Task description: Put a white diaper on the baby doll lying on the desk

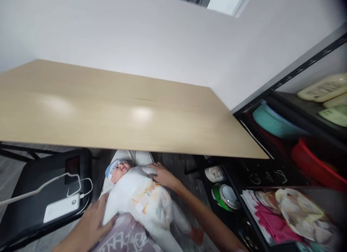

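Note:
A baby doll (135, 197) in white clothes, a blue-and-white cap and a diaper lies on its back on my lap, below the table edge. My left hand (93, 219) rests flat against the doll's side near its arm, fingers spread. My right hand (162, 175) lies on the doll's other shoulder, fingers stretched out over the white cloth. Neither hand grips anything. A patterned pink-grey cloth (127, 239) lies under the doll.
A light wooden table (114, 107) spans the view above the doll. A black chair (32, 201) on the left holds a white power bank (61, 207) with a cable. A dark shelf rack (271, 161) on the right holds bowls, basins and packages.

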Tool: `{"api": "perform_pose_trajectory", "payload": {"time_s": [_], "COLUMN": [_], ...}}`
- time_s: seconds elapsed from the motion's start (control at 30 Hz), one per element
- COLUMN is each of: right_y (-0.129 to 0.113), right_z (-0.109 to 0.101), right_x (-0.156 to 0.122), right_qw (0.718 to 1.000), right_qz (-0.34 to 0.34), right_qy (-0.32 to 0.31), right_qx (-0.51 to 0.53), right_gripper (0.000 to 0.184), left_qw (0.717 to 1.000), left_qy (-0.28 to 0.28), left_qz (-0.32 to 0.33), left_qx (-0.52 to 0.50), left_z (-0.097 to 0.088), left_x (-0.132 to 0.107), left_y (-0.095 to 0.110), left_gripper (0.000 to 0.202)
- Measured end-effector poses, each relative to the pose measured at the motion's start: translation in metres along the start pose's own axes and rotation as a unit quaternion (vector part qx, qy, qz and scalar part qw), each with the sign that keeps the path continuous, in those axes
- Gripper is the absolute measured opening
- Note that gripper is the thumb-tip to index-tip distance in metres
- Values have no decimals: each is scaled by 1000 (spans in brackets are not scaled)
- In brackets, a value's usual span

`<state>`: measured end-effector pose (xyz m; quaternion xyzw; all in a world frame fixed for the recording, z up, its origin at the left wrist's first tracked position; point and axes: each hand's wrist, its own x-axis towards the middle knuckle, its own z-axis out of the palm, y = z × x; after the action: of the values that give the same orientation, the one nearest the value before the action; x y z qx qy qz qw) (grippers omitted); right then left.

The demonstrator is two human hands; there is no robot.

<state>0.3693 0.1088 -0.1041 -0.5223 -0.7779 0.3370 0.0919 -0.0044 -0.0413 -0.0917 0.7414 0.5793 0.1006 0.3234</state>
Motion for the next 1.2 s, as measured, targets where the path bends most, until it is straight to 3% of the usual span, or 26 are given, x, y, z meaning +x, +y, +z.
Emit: {"api": "perform_pose_trajectory", "payload": {"time_s": [0.1, 0.23, 0.33, 0.43, 0.6, 0.77, 0.83, 0.93, 1.03, 1.1, 1.2], "right_y": [7, -2, -6, -2, 13, 33, 29, 0, -37, -51, -50], "right_z": [-1, -2, 2, 8, 17, 18, 12, -1, -17, -27, -46], "right_x": [-22, -55, -65, -65, -59, -48, -46, -47, -52, -59, -83], "right_qw": [994, 983, 978, 975, 969, 962, 965, 977, 977, 981, 988], "right_qz": [-1, 19, 38, 34, 28, 88, 79, -24, -111, -112, -63], "right_qy": [44, 31, 53, 78, 155, 202, 182, 97, 1, -13, -21], "right_qx": [96, 178, 200, 206, 188, 161, 170, 187, 180, 157, 142], "right_gripper": [28, 32, 29, 30, 24, 25, 26, 30, 32, 28, 31], "left_qw": [987, 974, 974, 957, 951, 957, 960, 947, 902, 876, 867], "left_qy": [78, 91, 13, -73, -79, -92, -94, -112, -226, -309, -346], "left_qz": [35, 88, 203, 280, 293, 255, 234, 243, 269, 270, 278], "left_qx": [136, 186, 95, -1, -57, -103, -121, -179, -249, -255, -227], "left_z": [-9, -36, -44, -34, -14, -8, -12, -28, -51, -62, -67], "left_x": [6, 45, 87, 114, 126, 127, 126, 119, 105, 96, 86], "left_y": [7, 56, 92, 108, 100, 100, 104, 107, 101, 93, 84], "left_gripper": [68, 76, 59, 43, 37, 32, 32, 32, 28, 25, 26]}}
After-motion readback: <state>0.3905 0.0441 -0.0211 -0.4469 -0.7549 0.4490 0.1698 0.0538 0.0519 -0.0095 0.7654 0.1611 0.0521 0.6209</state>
